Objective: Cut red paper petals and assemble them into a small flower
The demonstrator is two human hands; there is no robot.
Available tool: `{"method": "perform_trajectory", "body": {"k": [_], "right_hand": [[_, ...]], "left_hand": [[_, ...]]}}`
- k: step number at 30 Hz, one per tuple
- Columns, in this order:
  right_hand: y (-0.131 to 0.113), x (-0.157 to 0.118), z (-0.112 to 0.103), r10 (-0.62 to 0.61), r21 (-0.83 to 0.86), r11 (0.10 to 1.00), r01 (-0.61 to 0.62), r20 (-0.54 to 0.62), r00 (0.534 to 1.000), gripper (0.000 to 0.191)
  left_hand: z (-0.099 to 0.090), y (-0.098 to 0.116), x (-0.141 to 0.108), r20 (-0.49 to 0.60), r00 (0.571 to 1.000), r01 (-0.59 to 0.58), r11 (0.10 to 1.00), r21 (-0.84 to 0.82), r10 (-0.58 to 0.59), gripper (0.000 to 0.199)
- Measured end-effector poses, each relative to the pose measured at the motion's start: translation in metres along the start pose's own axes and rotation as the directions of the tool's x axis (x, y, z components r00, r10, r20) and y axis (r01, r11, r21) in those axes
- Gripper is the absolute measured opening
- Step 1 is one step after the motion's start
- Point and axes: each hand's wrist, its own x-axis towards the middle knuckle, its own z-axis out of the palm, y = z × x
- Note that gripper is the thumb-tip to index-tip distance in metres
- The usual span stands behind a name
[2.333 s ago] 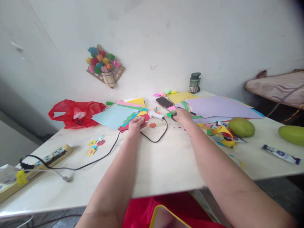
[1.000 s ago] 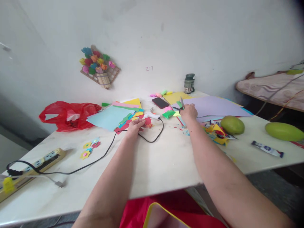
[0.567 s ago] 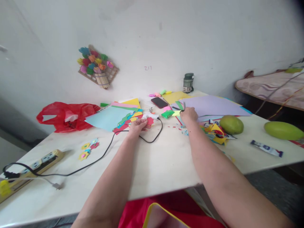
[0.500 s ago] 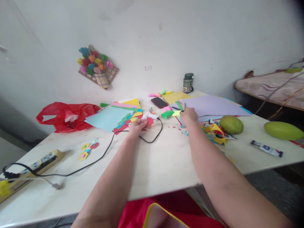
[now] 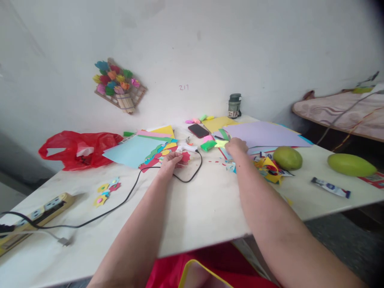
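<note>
Over the white bench, red paper is pinched in the left hand, jutting toward the right hand, whose grip cannot be told.

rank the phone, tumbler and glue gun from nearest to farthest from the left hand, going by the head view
From the left hand:
1. Glue gun: just beyond the fingers, to the right.
2. Phone: behind the glue gun, a little farther right.
3. Tumbler: farthest back of the three, and farthest right.
</note>
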Motion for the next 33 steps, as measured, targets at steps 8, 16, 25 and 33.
{"method": "perform_trajectory", "body": {"k": [8, 16, 25, 33], "right_hand": [[-0.005, -0.001, -0.003, -0.009, -0.009, 1.0, 0.009, 0.027, 1.0, 0.037], [-0.011, -0.01, 0.0, -0.375, -0.142, 0.922, 0.359, -0.109, 0.921, 0.038], [-0.014, -0.015, 0.021, -0.468, -0.217, 0.862, 0.458, 0.002, 0.884, 0.041], [-0.013, -0.011, 0.033, -0.472, -0.22, 0.865, 0.45, -0.055, 0.88, 0.042]], "left_hand": [[0.003, -0.006, 0.002, -0.009, 1.0, 0.013, 0.998, 0.066, -0.013, 0.043], [0.006, -0.005, 0.003, -0.008, 1.0, -0.016, 1.0, 0.01, 0.016, 0.045], [0.005, -0.007, 0.007, -0.027, 0.999, -0.023, 0.994, 0.111, 0.026, 0.03], [0.003, -0.008, 0.007, -0.025, 0.999, -0.024, 0.995, 0.101, 0.026, 0.033]]}}
